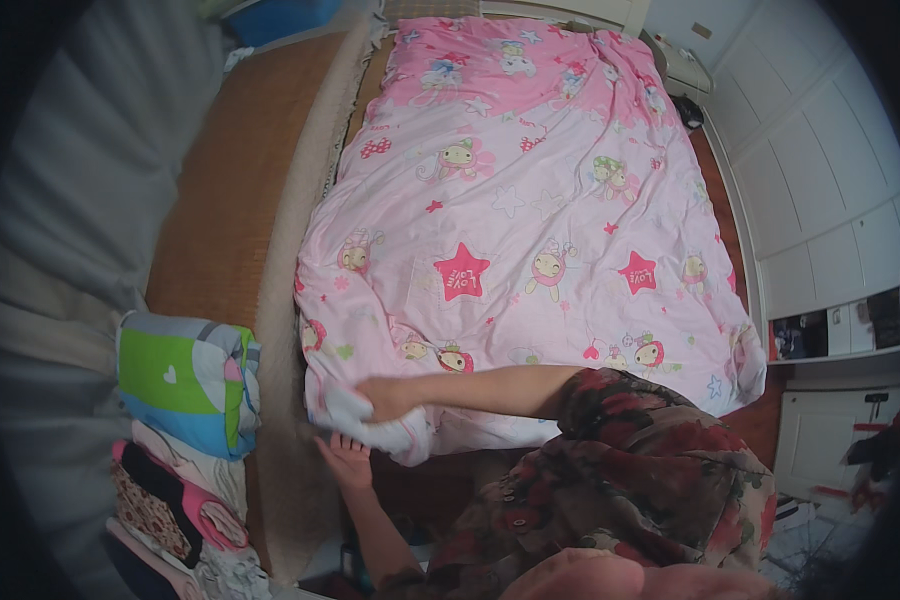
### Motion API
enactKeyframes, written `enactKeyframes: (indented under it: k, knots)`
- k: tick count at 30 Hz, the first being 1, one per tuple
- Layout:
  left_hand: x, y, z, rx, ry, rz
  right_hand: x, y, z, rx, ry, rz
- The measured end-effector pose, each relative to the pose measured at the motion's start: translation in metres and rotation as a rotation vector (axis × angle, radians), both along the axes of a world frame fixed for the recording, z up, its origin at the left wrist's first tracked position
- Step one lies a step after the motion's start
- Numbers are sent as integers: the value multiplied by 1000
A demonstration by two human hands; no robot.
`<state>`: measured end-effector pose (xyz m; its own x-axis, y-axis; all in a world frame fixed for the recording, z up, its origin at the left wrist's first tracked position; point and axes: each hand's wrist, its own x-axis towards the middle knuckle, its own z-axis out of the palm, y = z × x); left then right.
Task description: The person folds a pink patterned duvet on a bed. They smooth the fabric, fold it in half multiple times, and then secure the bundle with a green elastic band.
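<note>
A pink patterned duvet (510, 225) is spread over the bed, with soft wrinkles across it. At its near left corner my right hand (388, 397) grips a fold of the fabric, which is lifted and blurred. My right arm reaches across the foot of the bed. Just below that corner, my left hand (349, 459) is turned palm up with the fingers apart. Its fingertips are close under the duvet's edge, and whether they touch it is unclear.
Left of the bed runs a fuzzy beige strip (281, 315) beside a brown mat-covered surface (225, 187). A folded green, blue and grey quilt (169, 367) and folded clothes (176, 495) lie there. Grey curtains (82, 225) hang at left; white cabinets (802, 165) line the right.
</note>
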<state>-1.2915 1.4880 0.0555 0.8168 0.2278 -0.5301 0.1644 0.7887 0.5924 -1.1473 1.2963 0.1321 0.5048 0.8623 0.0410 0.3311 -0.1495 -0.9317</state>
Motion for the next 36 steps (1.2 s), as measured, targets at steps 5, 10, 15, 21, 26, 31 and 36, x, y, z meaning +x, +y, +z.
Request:
enactKeyframes:
  k: [5, 10, 15, 21, 26, 31, 36]
  knots:
    - [121, 88, -19, -35, 28, -581, -58, 1, 3, 85, -33, 126]
    - [200, 27, -14, 754, 380, -1011, -57, -45, 40, 72, 138, 117]
    - [204, 25, -2, 1139, 599, -1126, -70, -70, -26, 212, 292, -240]
    - [325, -85, 63, 1793, 318, -1214, -25, -110, -85, 165, 197, -637]
    - [389, -428, 24, 2125, -684, -1240, -54, -211, -91, 657, 646, -760]
    - [111, -682, -54, 1272, -891, -1525, -163, -366, -161, 308, 710, -1283]
    - [84, -627, -92, 1155, -852, -1776, -203, -370, -159, -156, 1006, -912]
